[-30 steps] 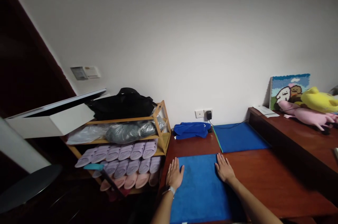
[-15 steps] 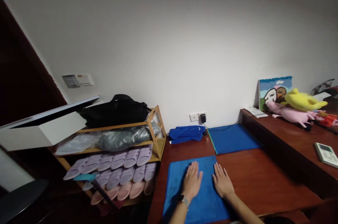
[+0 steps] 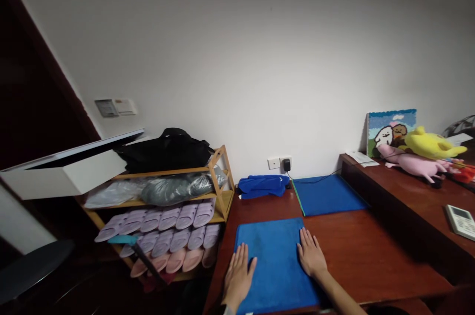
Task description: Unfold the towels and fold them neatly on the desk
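Observation:
A blue cloth [image 3: 276,263] lies flat on the reddish-brown wooden table [image 3: 356,250], with a darker patch near its upper left. My left hand [image 3: 239,275] rests palm down on the cloth's left edge, fingers stretched out and the thumb apart. On the right edge of the same cloth lies my right hand [image 3: 310,254], also flat with its fingers extended. Neither hand grips anything. Behind them, a second blue cloth [image 3: 328,195] with a green edge is spread near the wall, and a crumpled dark blue cloth [image 3: 263,186] sits to its left.
Left of the table stands a wooden shoe rack [image 3: 224,196] with slippers [image 3: 168,218] and a black bag [image 3: 166,151]. A raised ledge at right holds plush toys [image 3: 411,162], a picture [image 3: 391,129] and a white remote-like device [image 3: 461,221]. A plugged-in charger [image 3: 287,165] trails a cable.
My left hand has moved left and toward me, from the cloth's middle to its left edge. My right hand stays nearly where it was. The view has shifted slightly.

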Tool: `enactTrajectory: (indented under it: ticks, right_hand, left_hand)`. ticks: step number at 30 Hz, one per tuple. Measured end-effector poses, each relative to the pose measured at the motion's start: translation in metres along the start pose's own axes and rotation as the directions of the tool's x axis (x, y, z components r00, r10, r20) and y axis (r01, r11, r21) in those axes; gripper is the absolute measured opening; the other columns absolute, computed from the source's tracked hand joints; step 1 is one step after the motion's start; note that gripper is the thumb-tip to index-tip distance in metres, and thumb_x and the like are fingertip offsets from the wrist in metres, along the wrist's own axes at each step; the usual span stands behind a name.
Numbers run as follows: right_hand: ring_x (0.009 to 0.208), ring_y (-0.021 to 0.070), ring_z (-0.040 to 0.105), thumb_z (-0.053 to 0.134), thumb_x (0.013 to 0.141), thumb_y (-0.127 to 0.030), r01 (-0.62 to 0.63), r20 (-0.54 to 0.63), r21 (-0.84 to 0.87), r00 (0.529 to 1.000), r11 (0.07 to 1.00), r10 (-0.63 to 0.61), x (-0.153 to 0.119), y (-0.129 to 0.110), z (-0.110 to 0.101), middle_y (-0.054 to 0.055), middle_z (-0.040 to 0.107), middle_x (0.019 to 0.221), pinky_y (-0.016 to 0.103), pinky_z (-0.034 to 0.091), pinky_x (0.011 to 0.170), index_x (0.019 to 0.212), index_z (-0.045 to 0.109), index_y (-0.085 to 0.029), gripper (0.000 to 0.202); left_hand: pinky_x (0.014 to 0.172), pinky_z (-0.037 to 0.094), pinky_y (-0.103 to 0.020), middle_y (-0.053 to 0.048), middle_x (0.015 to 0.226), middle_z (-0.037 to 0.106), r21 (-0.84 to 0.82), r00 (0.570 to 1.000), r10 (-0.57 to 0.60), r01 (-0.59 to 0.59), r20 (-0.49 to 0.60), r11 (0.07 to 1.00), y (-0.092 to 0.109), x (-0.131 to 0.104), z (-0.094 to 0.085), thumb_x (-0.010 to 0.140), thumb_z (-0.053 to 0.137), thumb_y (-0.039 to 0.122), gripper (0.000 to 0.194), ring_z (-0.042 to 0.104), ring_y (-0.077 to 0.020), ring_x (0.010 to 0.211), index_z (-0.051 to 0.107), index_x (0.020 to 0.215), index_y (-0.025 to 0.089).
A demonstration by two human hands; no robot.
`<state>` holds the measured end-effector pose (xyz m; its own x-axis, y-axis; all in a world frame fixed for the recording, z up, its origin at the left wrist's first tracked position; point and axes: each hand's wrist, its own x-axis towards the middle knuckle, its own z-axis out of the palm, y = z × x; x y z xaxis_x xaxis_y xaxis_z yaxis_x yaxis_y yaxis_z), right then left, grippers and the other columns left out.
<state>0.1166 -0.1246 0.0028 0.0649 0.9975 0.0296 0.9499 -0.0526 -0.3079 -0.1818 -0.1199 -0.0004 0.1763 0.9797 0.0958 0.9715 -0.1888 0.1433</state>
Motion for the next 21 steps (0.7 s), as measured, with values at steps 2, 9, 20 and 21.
enactTrajectory:
  ticks: [2, 9, 20, 21]
  right_hand:
    - [0.161, 0.0231, 0.021, 0.021, 0.105, -0.040, 0.000, 0.005, -0.001, 1.000, 1.000, 0.000, -0.001, 0.001, 0.000, 0.009, 0.024, 0.173, 0.046, 0.016, 0.132, 0.165, 0.029, -0.009, 0.069]
    - [0.161, 0.0239, 0.022, 0.018, 0.105, -0.039, 0.009, 0.040, -0.034, 0.999, 0.999, -0.008, -0.004, -0.004, -0.017, 0.010, 0.023, 0.173, 0.046, 0.017, 0.132, 0.165, 0.027, -0.006, 0.069]
    - [0.161, 0.0249, 0.022, 0.021, 0.105, -0.049, 0.016, -0.034, 0.011, 0.999, 1.000, -0.015, -0.091, 0.012, 0.027, 0.003, 0.027, 0.171, 0.048, 0.021, 0.132, 0.165, 0.034, -0.017, 0.069]
    - [0.161, 0.0251, 0.022, 0.023, 0.105, -0.050, 0.020, -0.037, 0.017, 0.999, 1.000, -0.019, -0.096, 0.012, 0.030, 0.003, 0.027, 0.171, 0.048, 0.021, 0.133, 0.165, 0.035, -0.019, 0.069]
  left_hand:
    - [0.131, 0.029, -0.047, -0.010, 0.172, 0.028, 0.030, 0.998, -0.052, 0.054, -0.041, 0.998, -0.031, -0.008, 0.002, 0.106, 0.026, 0.062, 0.078, 0.026, -0.0277, 0.160, 0.034, 0.165, 0.013]
    - [0.130, 0.031, -0.048, -0.010, 0.171, 0.033, 0.034, 0.994, -0.051, 0.054, -0.097, 0.998, -0.043, -0.015, 0.006, 0.107, 0.027, 0.058, 0.073, 0.028, -0.0275, 0.159, 0.034, 0.165, 0.015]
    - [0.129, 0.031, -0.049, -0.009, 0.169, 0.038, 0.046, 0.991, -0.033, 0.039, -0.132, 0.998, -0.046, -0.014, 0.008, 0.106, 0.029, 0.057, 0.071, 0.032, -0.0277, 0.158, 0.036, 0.164, 0.017]
    - [0.130, 0.031, -0.050, -0.009, 0.169, 0.039, 0.053, 0.990, -0.022, 0.030, -0.136, 0.998, -0.045, -0.014, 0.005, 0.106, 0.030, 0.056, 0.071, 0.033, -0.0278, 0.158, 0.036, 0.164, 0.017]
